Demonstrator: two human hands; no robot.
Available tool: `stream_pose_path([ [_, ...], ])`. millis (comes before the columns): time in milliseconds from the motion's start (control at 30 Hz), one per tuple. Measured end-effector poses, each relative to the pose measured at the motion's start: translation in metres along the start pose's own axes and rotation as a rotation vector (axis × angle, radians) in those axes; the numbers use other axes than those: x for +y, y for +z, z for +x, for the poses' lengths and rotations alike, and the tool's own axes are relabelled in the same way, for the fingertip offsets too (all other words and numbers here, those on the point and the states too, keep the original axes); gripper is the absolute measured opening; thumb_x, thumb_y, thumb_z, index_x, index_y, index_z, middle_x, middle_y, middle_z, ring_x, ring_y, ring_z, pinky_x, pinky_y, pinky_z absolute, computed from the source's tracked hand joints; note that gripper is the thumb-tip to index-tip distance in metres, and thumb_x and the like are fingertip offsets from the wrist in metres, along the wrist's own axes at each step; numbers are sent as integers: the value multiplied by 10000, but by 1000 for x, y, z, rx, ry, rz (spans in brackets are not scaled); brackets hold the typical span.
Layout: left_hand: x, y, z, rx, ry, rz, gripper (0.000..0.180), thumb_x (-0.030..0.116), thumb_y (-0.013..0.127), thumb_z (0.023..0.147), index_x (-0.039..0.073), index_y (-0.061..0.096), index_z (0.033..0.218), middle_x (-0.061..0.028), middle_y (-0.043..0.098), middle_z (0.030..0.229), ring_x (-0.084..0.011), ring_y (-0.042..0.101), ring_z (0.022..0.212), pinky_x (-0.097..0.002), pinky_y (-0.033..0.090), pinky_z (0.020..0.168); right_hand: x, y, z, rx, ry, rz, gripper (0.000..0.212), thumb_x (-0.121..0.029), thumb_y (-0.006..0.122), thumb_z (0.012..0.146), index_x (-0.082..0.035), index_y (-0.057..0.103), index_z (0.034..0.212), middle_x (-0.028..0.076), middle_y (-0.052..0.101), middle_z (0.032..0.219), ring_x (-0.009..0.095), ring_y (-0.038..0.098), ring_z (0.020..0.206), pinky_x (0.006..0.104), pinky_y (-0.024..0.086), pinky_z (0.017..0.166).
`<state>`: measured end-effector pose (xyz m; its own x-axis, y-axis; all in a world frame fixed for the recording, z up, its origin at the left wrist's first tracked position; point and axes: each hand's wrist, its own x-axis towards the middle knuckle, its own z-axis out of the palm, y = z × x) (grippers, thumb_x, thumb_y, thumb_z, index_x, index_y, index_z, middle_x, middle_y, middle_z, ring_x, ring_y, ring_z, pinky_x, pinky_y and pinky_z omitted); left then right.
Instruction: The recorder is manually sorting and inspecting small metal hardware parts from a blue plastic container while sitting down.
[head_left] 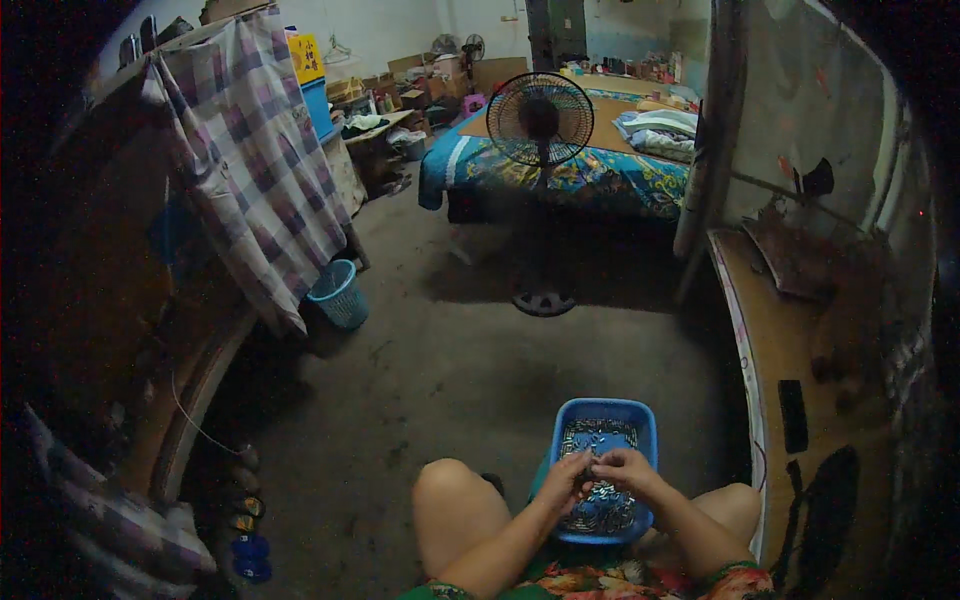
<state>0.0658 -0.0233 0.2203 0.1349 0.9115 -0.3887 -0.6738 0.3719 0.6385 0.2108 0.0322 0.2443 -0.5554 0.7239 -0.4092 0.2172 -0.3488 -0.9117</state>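
A blue plastic basin (pixel 653 425) sits between my knees. Many small shiny metal pieces (pixel 603 515) lie in it, thickest along its near end and edges; they are too small to name. Over the middle of the basin my left hand (pixel 568 478) is closed, its fingers bent inward. My right hand (pixel 625 470) meets it there, thumb and fingers pinched together at the left hand's fingertips. Whatever lies between the fingers is too small to make out.
A black standing fan (pixel 541 118) is ahead, before a bed with a blue patterned cover (pixel 570 185). A light-blue wastebasket (pixel 340 295) stands left by a checked cloth (pixel 250 150). A wooden tabletop (pixel 770 340) runs along my right. Blue shoes (pixel 251 558) lie at lower left.
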Motion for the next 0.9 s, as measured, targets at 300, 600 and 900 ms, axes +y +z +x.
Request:
stream_pose_path([
  [300, -16, -8, -5, 46, 1, 9, 254, 309, 462, 849, 73, 554, 868, 6, 525, 636, -63, 444, 472, -177, 309, 371, 1, 2, -9, -9, 33, -42, 253, -210, 668, 718, -19, 591, 865, 14, 588, 739, 52, 474, 573, 185, 349, 495],
  [600, 1, -8, 0, 95, 76, -106, 254, 290, 494, 812, 50, 539, 881, -51, 545, 694, -126, 481, 530, -239, 375, 431, 4, -11, 5, 15, -25, 5, 196, -139, 615, 731, -69, 547, 900, 2, 532, 689, 97, 475, 541, 237, 389, 479],
  [900, 10, -2, 0, -27, -43, -260, 333, 378, 425, 861, 59, 510, 896, -56, 529, 664, -95, 425, 471, -214, 323, 413, -9, -14, -3, 26, -41, 158, 234, -136, 617, 737, -47, 510, 925, -8, 489, 710, 61, 444, 558, 193, 357, 461],
])
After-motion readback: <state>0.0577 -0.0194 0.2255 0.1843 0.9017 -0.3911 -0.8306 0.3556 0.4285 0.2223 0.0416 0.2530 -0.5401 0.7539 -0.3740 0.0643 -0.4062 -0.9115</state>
